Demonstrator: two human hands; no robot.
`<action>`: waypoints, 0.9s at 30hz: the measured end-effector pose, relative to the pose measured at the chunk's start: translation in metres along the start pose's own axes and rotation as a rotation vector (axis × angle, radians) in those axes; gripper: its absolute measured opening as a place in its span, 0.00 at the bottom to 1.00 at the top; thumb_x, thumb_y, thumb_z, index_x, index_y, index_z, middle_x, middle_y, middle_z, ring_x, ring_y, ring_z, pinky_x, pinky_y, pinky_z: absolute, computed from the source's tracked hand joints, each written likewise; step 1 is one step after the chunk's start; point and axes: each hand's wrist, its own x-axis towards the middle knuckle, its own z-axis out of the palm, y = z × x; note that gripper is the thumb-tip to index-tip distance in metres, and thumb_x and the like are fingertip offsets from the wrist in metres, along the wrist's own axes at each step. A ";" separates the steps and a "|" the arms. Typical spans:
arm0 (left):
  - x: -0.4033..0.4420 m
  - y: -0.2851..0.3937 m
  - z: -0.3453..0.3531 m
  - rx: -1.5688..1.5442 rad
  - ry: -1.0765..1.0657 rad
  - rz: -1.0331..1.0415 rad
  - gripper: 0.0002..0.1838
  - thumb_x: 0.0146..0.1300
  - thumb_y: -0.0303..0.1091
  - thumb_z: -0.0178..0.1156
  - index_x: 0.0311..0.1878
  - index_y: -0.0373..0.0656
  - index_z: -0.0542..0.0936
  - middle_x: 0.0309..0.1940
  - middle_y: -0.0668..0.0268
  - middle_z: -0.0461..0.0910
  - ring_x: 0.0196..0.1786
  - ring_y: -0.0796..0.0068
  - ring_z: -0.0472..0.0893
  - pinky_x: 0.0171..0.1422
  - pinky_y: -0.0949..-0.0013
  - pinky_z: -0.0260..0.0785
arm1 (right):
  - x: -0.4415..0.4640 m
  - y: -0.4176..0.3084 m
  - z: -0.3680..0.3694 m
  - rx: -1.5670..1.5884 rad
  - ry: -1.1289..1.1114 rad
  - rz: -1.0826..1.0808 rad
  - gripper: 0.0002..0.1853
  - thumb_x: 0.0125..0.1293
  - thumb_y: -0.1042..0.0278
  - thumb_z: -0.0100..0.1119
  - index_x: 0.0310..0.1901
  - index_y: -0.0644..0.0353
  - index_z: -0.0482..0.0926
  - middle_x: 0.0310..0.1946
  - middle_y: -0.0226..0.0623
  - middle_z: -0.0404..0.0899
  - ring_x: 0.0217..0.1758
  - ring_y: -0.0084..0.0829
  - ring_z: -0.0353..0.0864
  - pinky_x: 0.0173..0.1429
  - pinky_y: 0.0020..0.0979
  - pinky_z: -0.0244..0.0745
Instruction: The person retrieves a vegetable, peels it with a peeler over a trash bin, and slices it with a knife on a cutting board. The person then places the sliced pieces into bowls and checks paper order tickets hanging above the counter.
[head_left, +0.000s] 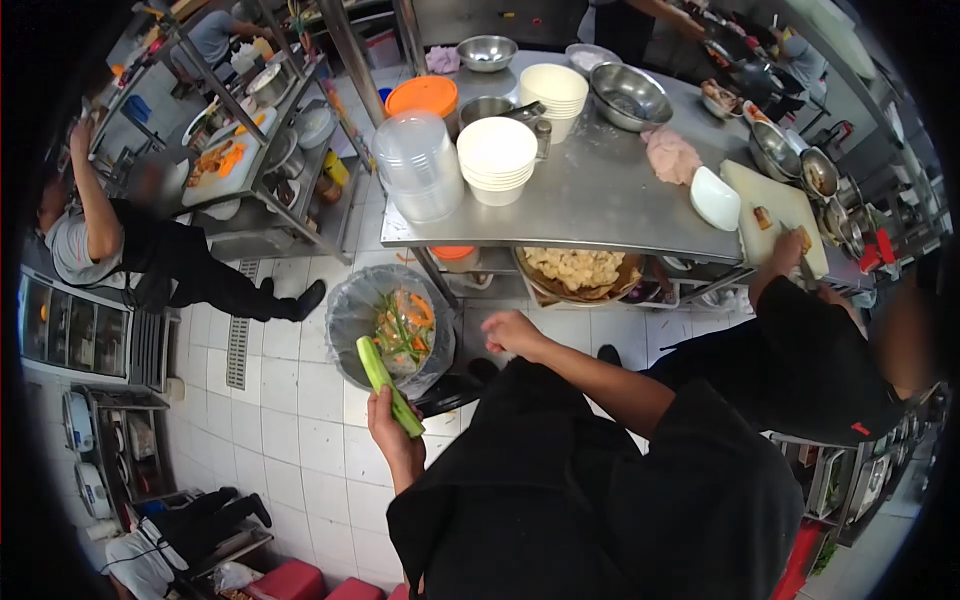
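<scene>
My left hand [389, 428] is wrapped around the lower part of a long, pale green cucumber [376, 372] that looks peeled. Its upper end tilts over the near rim of a bin lined with a clear plastic bag [345, 318]. Orange and green vegetable scraps [405, 325] lie inside that bin. To the right of the bin, my right hand [512, 334] hangs in the air with curled fingers. Whether anything small is in those fingers, I cannot make out.
Ahead stands a steel table [600, 205] with stacked white tubs [497, 160], clear containers [416, 165] and metal bowls. Below it sits a large basin of pale chunks [575, 268]. A co-worker [800, 330] cuts food on a board [760, 205] at right; another person [140, 240] stands left.
</scene>
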 end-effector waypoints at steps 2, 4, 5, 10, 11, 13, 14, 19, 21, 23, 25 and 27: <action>-0.015 -0.007 0.002 0.025 -0.037 0.018 0.09 0.67 0.38 0.51 0.38 0.43 0.69 0.22 0.68 0.69 0.19 0.77 0.70 0.23 0.73 0.64 | -0.022 0.011 -0.011 -0.005 0.038 0.030 0.14 0.55 0.82 0.53 0.45 0.71 0.74 0.24 0.40 0.78 0.22 0.26 0.77 0.26 0.27 0.73; -0.026 -0.021 -0.006 0.026 -0.069 -0.005 0.08 0.67 0.37 0.51 0.37 0.43 0.68 0.21 0.68 0.69 0.19 0.76 0.70 0.23 0.73 0.64 | -0.046 0.011 -0.011 -0.012 0.052 0.053 0.16 0.56 0.82 0.54 0.47 0.70 0.74 0.25 0.39 0.78 0.23 0.25 0.77 0.27 0.27 0.73; -0.032 -0.026 -0.009 0.009 -0.058 -0.044 0.08 0.66 0.37 0.51 0.36 0.43 0.69 0.21 0.67 0.70 0.19 0.76 0.71 0.22 0.73 0.64 | -0.060 0.008 -0.010 -0.047 0.058 0.054 0.16 0.56 0.81 0.54 0.48 0.70 0.74 0.25 0.39 0.79 0.24 0.25 0.77 0.28 0.26 0.73; -0.049 -0.046 -0.028 -0.016 -0.058 -0.102 0.11 0.63 0.41 0.52 0.36 0.44 0.70 0.23 0.66 0.72 0.23 0.73 0.73 0.24 0.71 0.65 | -0.081 0.015 -0.005 -0.137 0.006 0.039 0.18 0.60 0.77 0.56 0.53 0.66 0.72 0.28 0.36 0.80 0.26 0.22 0.77 0.30 0.24 0.72; -0.053 -0.046 -0.027 -0.037 -0.026 -0.110 0.11 0.62 0.42 0.54 0.36 0.44 0.70 0.22 0.65 0.72 0.22 0.73 0.72 0.24 0.71 0.64 | -0.077 0.022 -0.005 -0.114 -0.001 0.033 0.18 0.60 0.77 0.56 0.53 0.66 0.72 0.28 0.36 0.80 0.26 0.22 0.78 0.31 0.24 0.73; -0.060 -0.042 -0.017 -0.067 -0.010 -0.087 0.12 0.61 0.42 0.54 0.36 0.44 0.70 0.22 0.65 0.72 0.22 0.72 0.72 0.23 0.70 0.65 | -0.075 0.020 -0.005 -0.096 -0.016 0.002 0.18 0.61 0.77 0.56 0.53 0.66 0.72 0.28 0.36 0.80 0.27 0.23 0.78 0.32 0.24 0.74; -0.061 -0.041 -0.013 -0.092 0.014 -0.084 0.12 0.60 0.42 0.55 0.36 0.43 0.70 0.22 0.65 0.71 0.22 0.72 0.72 0.23 0.70 0.65 | -0.073 0.018 -0.006 -0.090 -0.022 0.013 0.17 0.61 0.77 0.56 0.53 0.66 0.72 0.28 0.36 0.79 0.27 0.23 0.78 0.33 0.24 0.74; -0.047 -0.049 0.013 -0.131 -0.108 -0.067 0.08 0.62 0.34 0.55 0.37 0.44 0.66 0.22 0.61 0.73 0.19 0.69 0.73 0.19 0.66 0.67 | -0.061 -0.006 -0.019 -0.095 -0.050 -0.026 0.17 0.62 0.75 0.56 0.53 0.66 0.72 0.29 0.36 0.79 0.27 0.23 0.78 0.33 0.24 0.75; -0.043 -0.050 0.030 -0.101 -0.124 -0.072 0.09 0.63 0.34 0.55 0.37 0.44 0.66 0.22 0.61 0.73 0.19 0.69 0.74 0.19 0.66 0.67 | -0.056 -0.017 -0.032 -0.083 -0.032 -0.016 0.17 0.61 0.76 0.57 0.52 0.66 0.72 0.29 0.36 0.80 0.27 0.23 0.78 0.33 0.25 0.75; -0.039 -0.049 0.046 -0.078 -0.127 -0.078 0.09 0.63 0.34 0.55 0.37 0.44 0.66 0.21 0.61 0.73 0.19 0.69 0.74 0.19 0.66 0.68 | -0.052 -0.028 -0.047 -0.075 -0.010 -0.060 0.17 0.61 0.76 0.57 0.52 0.68 0.72 0.29 0.38 0.80 0.27 0.24 0.78 0.33 0.25 0.75; -0.037 -0.049 0.058 -0.069 -0.139 -0.081 0.09 0.62 0.34 0.56 0.37 0.43 0.66 0.21 0.61 0.72 0.19 0.69 0.74 0.20 0.66 0.68 | -0.048 -0.035 -0.060 -0.019 0.041 -0.123 0.18 0.60 0.76 0.56 0.52 0.71 0.71 0.28 0.39 0.79 0.27 0.25 0.78 0.33 0.25 0.75; -0.036 -0.048 0.069 -0.082 -0.134 -0.075 0.09 0.62 0.34 0.56 0.36 0.43 0.66 0.21 0.62 0.72 0.19 0.69 0.74 0.20 0.66 0.68 | -0.045 -0.044 -0.072 -0.010 0.078 -0.133 0.18 0.60 0.76 0.56 0.52 0.71 0.71 0.28 0.39 0.79 0.27 0.25 0.78 0.33 0.25 0.74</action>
